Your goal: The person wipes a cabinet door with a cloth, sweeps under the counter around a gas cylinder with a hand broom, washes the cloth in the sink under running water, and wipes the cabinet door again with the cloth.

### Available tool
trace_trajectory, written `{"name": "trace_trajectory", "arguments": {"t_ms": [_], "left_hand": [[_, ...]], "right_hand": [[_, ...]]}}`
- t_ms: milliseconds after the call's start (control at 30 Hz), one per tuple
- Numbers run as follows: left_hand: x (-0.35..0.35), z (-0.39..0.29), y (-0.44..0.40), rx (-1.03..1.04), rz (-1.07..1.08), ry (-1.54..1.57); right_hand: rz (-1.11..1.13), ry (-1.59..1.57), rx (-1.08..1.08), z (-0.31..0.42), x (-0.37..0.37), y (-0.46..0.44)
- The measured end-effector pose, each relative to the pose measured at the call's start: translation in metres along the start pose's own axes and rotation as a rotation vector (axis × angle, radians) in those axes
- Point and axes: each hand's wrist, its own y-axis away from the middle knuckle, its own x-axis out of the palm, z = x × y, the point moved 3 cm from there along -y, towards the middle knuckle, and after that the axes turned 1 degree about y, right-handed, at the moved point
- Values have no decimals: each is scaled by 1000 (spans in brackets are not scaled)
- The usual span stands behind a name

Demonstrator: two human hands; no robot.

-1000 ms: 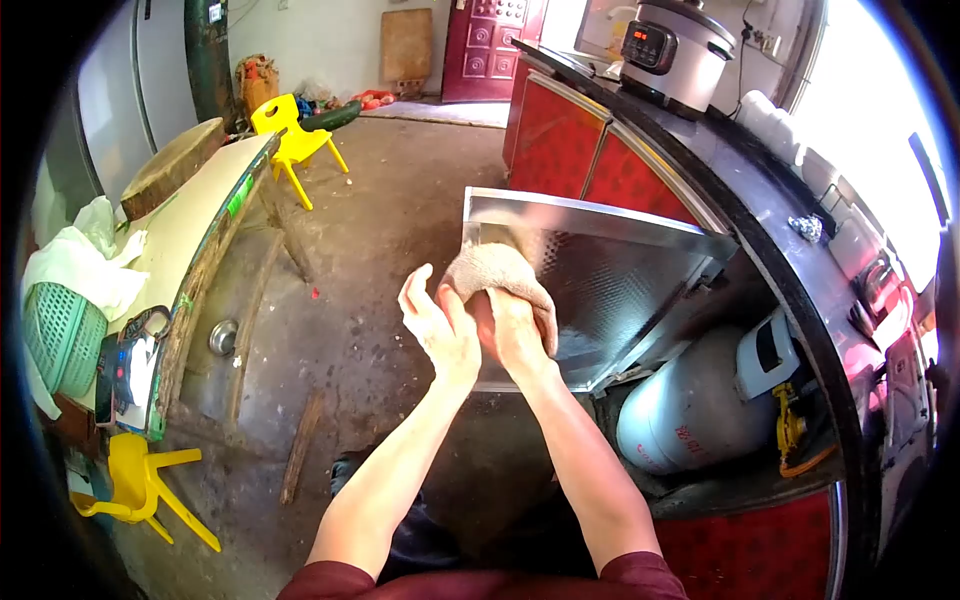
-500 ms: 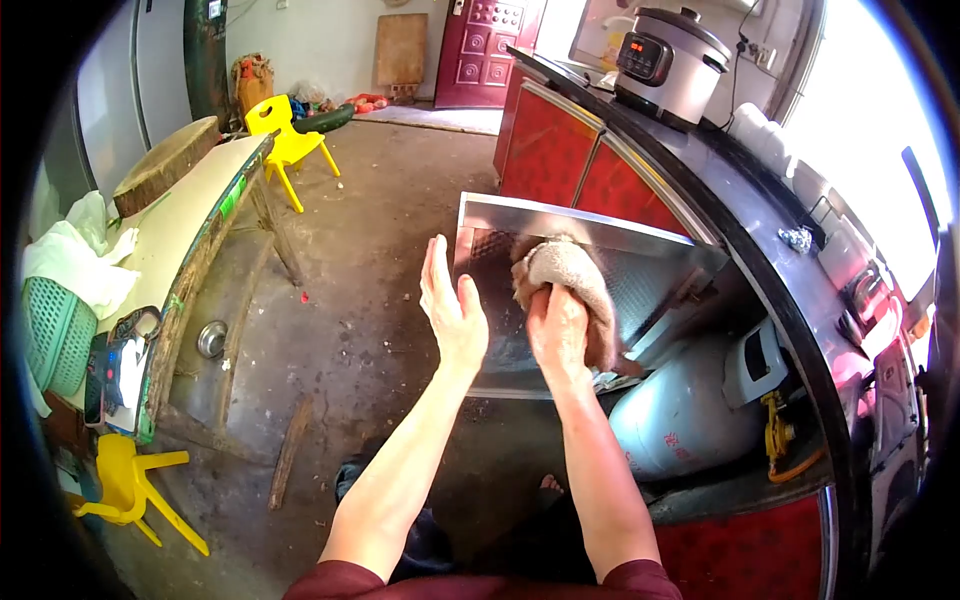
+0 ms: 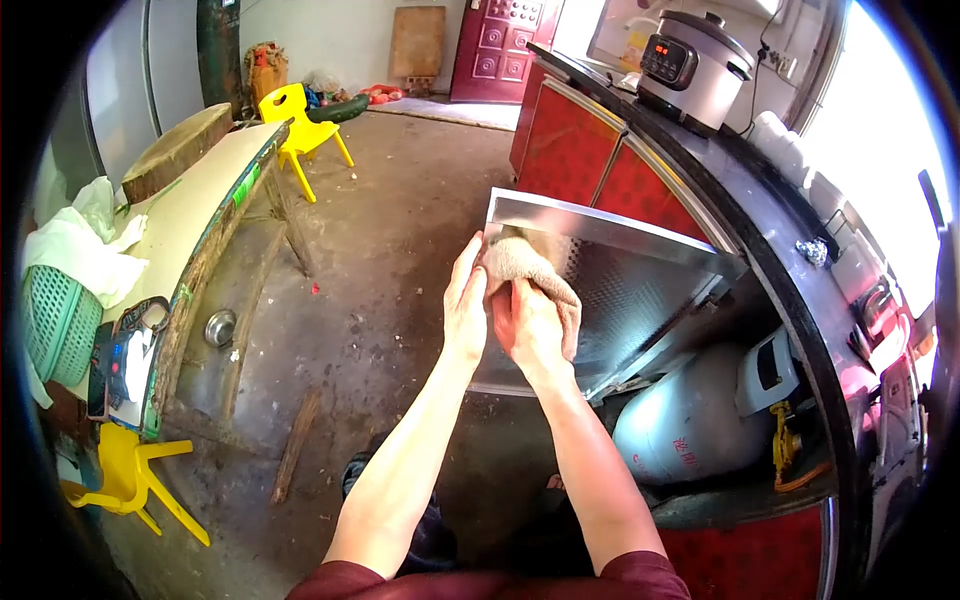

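A beige cloth (image 3: 535, 272) is bunched in my right hand (image 3: 530, 325), which presses it against the silvery inner face of an open cabinet door (image 3: 625, 290), near the door's free edge. My left hand (image 3: 465, 305) is upright at that same edge, fingers stretched out and close together, with its fingertips beside the cloth. Nothing shows in the left palm. Part of the door's free edge is hidden behind both hands.
Right of the door, a gas cylinder (image 3: 680, 425) lies in the open cabinet under the dark countertop (image 3: 740, 190). A cooker (image 3: 695, 70) stands on top. At left are a table (image 3: 190, 215), a yellow chair (image 3: 300, 135) and another yellow chair (image 3: 130, 475).
Over the last half second my right hand and the cloth have moved left across the door to its free edge. My left hand has come nearer to the cloth. The view has shifted slightly.
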Motion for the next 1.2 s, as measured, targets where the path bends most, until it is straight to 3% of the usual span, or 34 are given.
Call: {"name": "trace_trajectory", "arguments": {"t_ms": [33,167,233,300,400,633,700,800,900,933,967,1033,1067,1200], "left_hand": [[-3,5,0,16,12,22],[-4,9,0,54,34,37],[-1,7,1,25,18,80],[0,5,3,-4,11,123],[1,-3,3,-32,44,120],[-4,5,3,58,66,-17],[-4,2,5,10,36,115],[-6,-14,8,-56,14,162],[-3,-12,4,-68,95,416],[-6,-14,3,-94,94,328],[-8,-9,4,-85,94,293],[-11,-2,0,-55,95,220],[-11,5,1,-110,113,328],[-5,-1,8,-48,69,22]], "right_hand": [[4,231,-75,-4,1,5],[-7,218,-146,9,-6,8],[-168,254,-221,11,-2,-3],[-166,158,-126,11,3,-4],[-131,397,-81,21,6,-5],[-20,149,-230,24,-12,5],[-180,299,-172,24,-6,-1],[-408,179,-29,31,-4,-22],[-372,-70,262,22,-1,-20],[-390,-91,263,10,5,-21],[-367,-286,474,-1,6,-14],[-420,-561,355,-8,11,-9],[-398,-598,471,-16,15,-6],[-374,-596,318,-15,21,-19]]}}
